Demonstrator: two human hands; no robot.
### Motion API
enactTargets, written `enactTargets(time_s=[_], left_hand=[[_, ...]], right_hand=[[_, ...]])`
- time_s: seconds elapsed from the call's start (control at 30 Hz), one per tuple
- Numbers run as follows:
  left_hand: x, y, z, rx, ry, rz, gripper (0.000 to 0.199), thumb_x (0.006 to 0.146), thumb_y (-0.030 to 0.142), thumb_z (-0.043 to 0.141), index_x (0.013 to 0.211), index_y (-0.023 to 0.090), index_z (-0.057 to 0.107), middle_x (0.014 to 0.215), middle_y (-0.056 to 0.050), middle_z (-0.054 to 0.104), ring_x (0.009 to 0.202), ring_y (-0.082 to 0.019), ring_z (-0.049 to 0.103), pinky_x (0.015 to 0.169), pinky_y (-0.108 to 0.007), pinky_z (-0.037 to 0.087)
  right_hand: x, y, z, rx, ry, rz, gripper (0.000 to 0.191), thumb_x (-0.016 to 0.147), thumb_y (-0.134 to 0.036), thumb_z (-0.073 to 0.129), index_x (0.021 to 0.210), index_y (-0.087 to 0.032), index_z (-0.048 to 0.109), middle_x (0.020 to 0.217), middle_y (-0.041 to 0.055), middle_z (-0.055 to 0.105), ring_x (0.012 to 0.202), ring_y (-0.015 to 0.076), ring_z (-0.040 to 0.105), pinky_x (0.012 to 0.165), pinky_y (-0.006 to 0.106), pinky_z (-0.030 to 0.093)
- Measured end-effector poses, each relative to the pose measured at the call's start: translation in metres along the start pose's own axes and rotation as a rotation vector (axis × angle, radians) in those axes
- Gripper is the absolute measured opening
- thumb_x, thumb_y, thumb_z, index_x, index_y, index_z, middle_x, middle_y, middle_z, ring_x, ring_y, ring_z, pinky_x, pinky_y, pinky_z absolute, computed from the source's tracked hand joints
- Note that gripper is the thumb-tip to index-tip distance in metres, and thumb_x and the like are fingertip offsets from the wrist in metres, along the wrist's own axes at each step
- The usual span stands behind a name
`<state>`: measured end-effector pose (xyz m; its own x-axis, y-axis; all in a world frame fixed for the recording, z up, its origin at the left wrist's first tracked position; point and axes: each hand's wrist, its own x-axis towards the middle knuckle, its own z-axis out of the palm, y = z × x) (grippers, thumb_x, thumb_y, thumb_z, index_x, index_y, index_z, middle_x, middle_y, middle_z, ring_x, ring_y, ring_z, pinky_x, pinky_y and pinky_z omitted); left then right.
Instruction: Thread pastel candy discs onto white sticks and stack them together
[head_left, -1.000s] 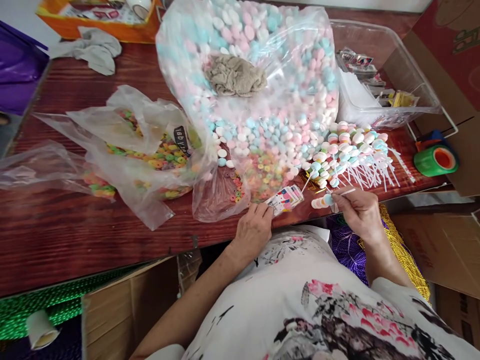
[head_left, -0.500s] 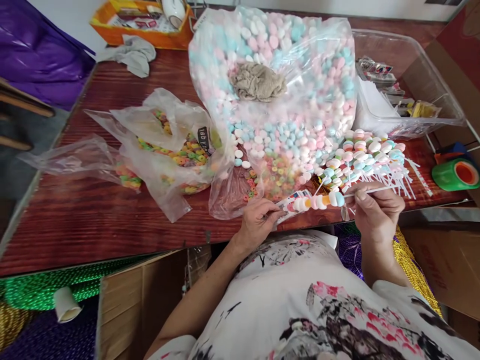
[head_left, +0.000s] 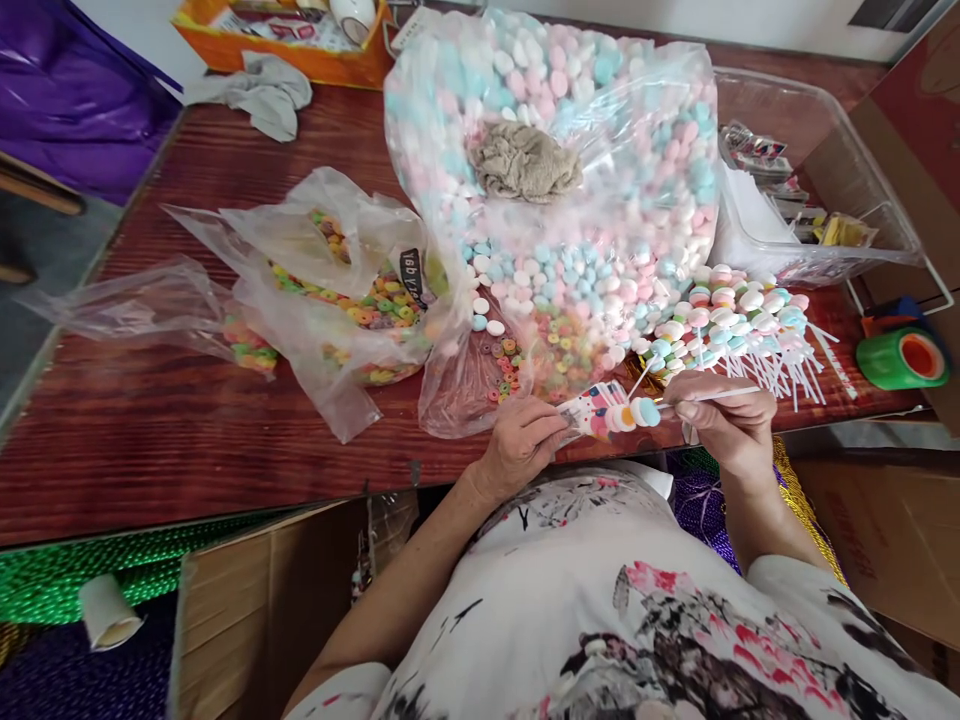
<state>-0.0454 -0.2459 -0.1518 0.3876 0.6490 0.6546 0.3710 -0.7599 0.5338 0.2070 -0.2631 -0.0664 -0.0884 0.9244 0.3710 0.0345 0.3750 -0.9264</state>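
Right fingers (head_left: 697, 413): pinching the white stick (head_left: 720, 394), stacked candies (head_left: 635, 414) just beyond their tips.
Left fingers (head_left: 541, 430): gripping the printed packet (head_left: 589, 406), candies overlapping its far end.

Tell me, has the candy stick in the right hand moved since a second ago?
Yes, leftward: against the green roll, the candy stick in the right hand lies farther left, now overlapping the printed cards in the picture.
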Motion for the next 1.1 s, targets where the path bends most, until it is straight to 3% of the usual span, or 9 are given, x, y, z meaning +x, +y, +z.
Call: enactTargets(time_s=[0.1, 0.23, 0.33, 0.4, 0.53, 0.67, 0.83, 0.97, 1.1], left_hand=[[0.004, -0.003, -0.002, -0.038, -0.009, 0.060, 0.003, 0.087, 0.019, 0.068, 0.085, 0.016, 0.068, 0.081, -0.007, 0.073, 0.074, -0.016, 0.065, 0.070, -0.030, 0.050], [0.007, -0.005, -0.007, -0.114, -0.008, 0.064, 0.002, 0.087, 0.017, 0.067, 0.086, 0.017, 0.068, 0.086, -0.008, 0.074, 0.081, -0.017, 0.068, 0.076, -0.032, 0.056], [0.007, -0.004, -0.007, -0.158, -0.053, 0.045, 0.002, 0.087, 0.019, 0.068, 0.087, 0.017, 0.068, 0.087, -0.008, 0.075, 0.082, -0.017, 0.070, 0.080, -0.032, 0.056], [0.005, -0.002, -0.006, -0.173, -0.088, -0.029, 0.007, 0.088, 0.023, 0.068, 0.092, 0.017, 0.069, 0.087, -0.008, 0.075, 0.083, -0.018, 0.071, 0.081, -0.032, 0.056], [0.004, 0.004, -0.003, -0.273, -0.186, -0.254, 0.042, 0.086, 0.036, 0.071, 0.121, 0.015, 0.063, 0.107, -0.012, 0.074, 0.092, -0.022, 0.070, 0.083, -0.034, 0.055], [0.011, 0.016, -0.002, -0.445, -0.395, -0.466, 0.038, 0.085, 0.040, 0.071, 0.112, 0.014, 0.065, 0.093, -0.005, 0.073, 0.078, -0.017, 0.065, 0.072, -0.027, 0.051], [0.026, 0.032, 0.001, -0.533, -0.446, -0.609, 0.039, 0.081, 0.040, 0.075, 0.109, 0.015, 0.067, 0.089, -0.002, 0.069, 0.079, -0.016, 0.061, 0.071, -0.026, 0.048], [0.027, 0.036, 0.008, -0.537, -0.405, -0.631, 0.043, 0.074, 0.037, 0.081, 0.107, 0.015, 0.067, 0.089, -0.002, 0.068, 0.080, -0.018, 0.060, 0.072, -0.027, 0.048], [0.019, 0.033, 0.013, -0.356, -0.371, -0.683, 0.058, 0.065, 0.038, 0.087, 0.112, 0.015, 0.064, 0.087, -0.002, 0.069, 0.077, -0.018, 0.059, 0.070, -0.029, 0.046]], right_hand=[[0.004, 0.002, 0.002, 0.078, -0.015, 0.000, 0.011, 0.083, -0.022, 0.072, 0.090, -0.026, 0.079, 0.071, 0.0029, 0.073, 0.062, 0.0183, 0.065, 0.059, 0.034, 0.052], [0.003, 0.005, 0.002, 0.137, 0.081, 0.027, 0.007, 0.082, -0.026, 0.074, 0.087, -0.027, 0.079, 0.069, 0.0015, 0.073, 0.061, 0.0181, 0.066, 0.057, 0.033, 0.053], [0.001, 0.008, 0.006, 0.076, 0.025, 0.079, 0.009, 0.078, -0.021, 0.077, 0.085, -0.027, 0.079, 0.071, 0.0012, 0.074, 0.062, 0.0170, 0.066, 0.059, 0.032, 0.054], [0.000, 0.010, 0.009, 0.108, 0.014, 0.095, 0.006, 0.078, -0.024, 0.078, 0.083, -0.027, 0.079, 0.069, 0.0011, 0.073, 0.061, 0.0170, 0.065, 0.058, 0.032, 0.053], [0.001, 0.015, 0.011, 0.218, 0.039, 0.105, 0.005, 0.080, -0.029, 0.076, 0.083, -0.025, 0.078, 0.069, 0.0019, 0.074, 0.060, 0.0177, 0.066, 0.054, 0.031, 0.053], [0.003, 0.017, 0.011, 0.176, -0.041, 0.119, 0.005, 0.080, -0.026, 0.076, 0.085, -0.025, 0.077, 0.074, 0.0017, 0.075, 0.063, 0.0168, 0.067, 0.061, 0.033, 0.056], [0.004, 0.017, 0.023, 0.127, -0.162, 0.131, 0.002, 0.080, -0.024, 0.075, 0.081, -0.023, 0.075, 0.073, 0.0001, 0.074, 0.063, 0.0142, 0.066, 0.062, 0.030, 0.055], [0.005, 0.024, 0.035, 0.128, -0.077, 0.229, 0.012, 0.078, -0.031, 0.077, 0.073, -0.021, 0.072, 0.065, -0.0012, 0.071, 0.054, 0.0114, 0.061, 0.052, 0.024, 0.051], [0.007, 0.031, 0.038, 0.105, 0.099, 0.218, 0.015, 0.077, -0.030, 0.077, 0.067, -0.021, 0.070, 0.062, -0.0023, 0.068, 0.053, 0.0104, 0.058, 0.051, 0.023, 0.049]])
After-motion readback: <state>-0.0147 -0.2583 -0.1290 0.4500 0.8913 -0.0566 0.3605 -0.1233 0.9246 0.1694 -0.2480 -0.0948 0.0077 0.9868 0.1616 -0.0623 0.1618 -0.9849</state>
